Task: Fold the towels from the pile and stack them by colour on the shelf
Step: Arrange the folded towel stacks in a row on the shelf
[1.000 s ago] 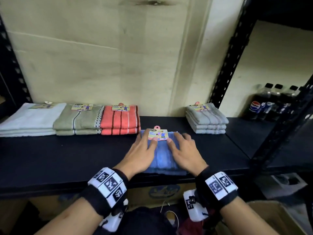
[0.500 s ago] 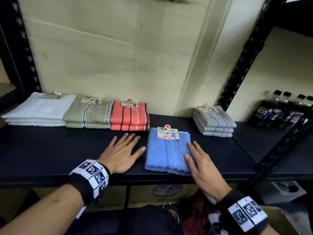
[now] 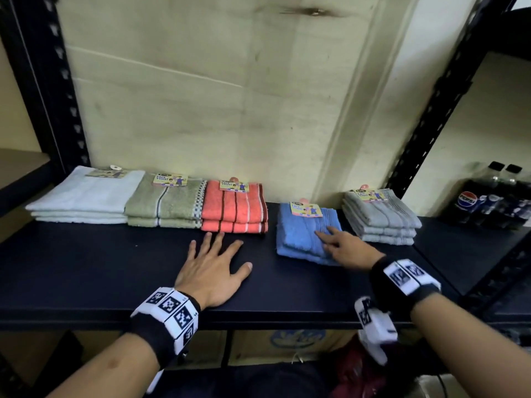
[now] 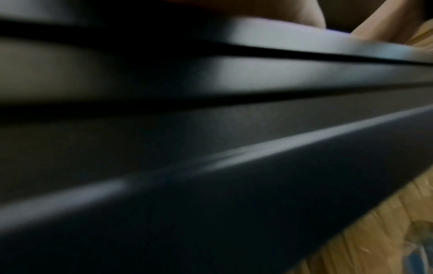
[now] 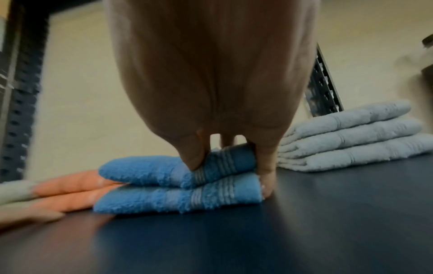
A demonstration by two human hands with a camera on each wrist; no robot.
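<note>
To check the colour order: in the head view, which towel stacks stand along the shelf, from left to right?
White stack → green stack → orange stack → blue stack → grey stack.

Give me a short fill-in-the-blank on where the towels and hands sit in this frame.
1. The left hand lies flat on the bare ____.
2. The right hand rests on the ____ towel.
3. That towel sits between the orange stack and the ____ stack.

Missing words: shelf; blue; grey
</note>
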